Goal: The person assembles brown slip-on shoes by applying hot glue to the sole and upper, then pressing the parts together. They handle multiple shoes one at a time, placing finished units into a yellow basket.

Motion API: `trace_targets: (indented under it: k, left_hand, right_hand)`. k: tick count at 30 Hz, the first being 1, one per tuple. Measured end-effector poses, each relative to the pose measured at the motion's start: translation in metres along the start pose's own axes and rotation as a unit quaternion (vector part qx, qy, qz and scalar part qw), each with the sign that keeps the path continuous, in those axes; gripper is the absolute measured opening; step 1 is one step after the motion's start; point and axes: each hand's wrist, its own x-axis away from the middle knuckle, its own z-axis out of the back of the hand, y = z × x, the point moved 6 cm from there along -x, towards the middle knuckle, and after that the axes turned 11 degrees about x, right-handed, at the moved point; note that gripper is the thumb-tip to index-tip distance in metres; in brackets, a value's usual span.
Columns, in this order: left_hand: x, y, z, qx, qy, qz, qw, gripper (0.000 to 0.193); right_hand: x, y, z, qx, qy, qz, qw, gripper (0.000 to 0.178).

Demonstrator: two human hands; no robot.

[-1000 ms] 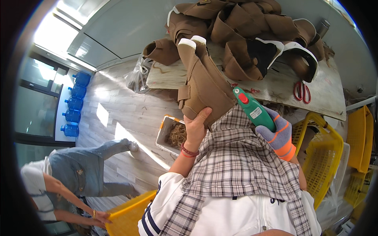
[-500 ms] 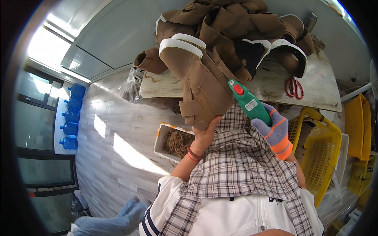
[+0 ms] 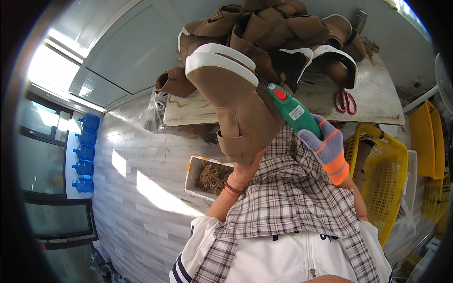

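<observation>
My bare left hand (image 3: 244,173) is wrapped around the lower end of a brown boot upper (image 3: 240,111). A strap crosses that end, and a thick white band edges the raised far end. My right hand (image 3: 328,148), in a grey and orange work glove, grips a green hand-held power tool (image 3: 295,111) with a red button. The tool's thin dark tip lies along the right side of the upper, close below the white band. Whether the tip touches the material I cannot tell.
Brown boot uppers (image 3: 269,28) lie piled on the worn table (image 3: 377,101), with red-handled scissors (image 3: 345,102) near its right end. Below left is a white box (image 3: 191,177) of brown trimmings. A yellow basket (image 3: 389,188) stands at my right; blue water bottles (image 3: 85,153) line the left.
The upper has tilted, and its white-banded end looks larger and nearer. The green tool has moved slightly left and up along its side. A blue-clad leg at lower left has gone from view.
</observation>
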Motion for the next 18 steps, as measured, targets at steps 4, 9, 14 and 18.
trace_targets:
  k: [4,9,14,18]
  left_hand:
    - [-0.009,-0.004,0.029,0.249,0.098,0.197,0.943,0.039]
    - [-0.057,-0.005,0.090,0.635,0.287,0.331,0.636,0.034]
    - [-0.051,-0.055,0.129,0.765,0.246,0.307,0.510,0.033]
    - [-0.038,-0.067,0.132,0.744,0.274,0.329,0.513,0.031]
  right_hand:
    - [-0.008,0.004,0.011,0.020,0.043,0.018,0.999,0.049]
    - [-0.001,0.030,0.031,0.119,0.080,0.079,0.987,0.049]
    - [0.007,0.038,0.026,0.160,0.067,0.125,0.977,0.060]
    - [0.008,0.038,0.018,0.295,0.082,0.250,0.919,0.065]
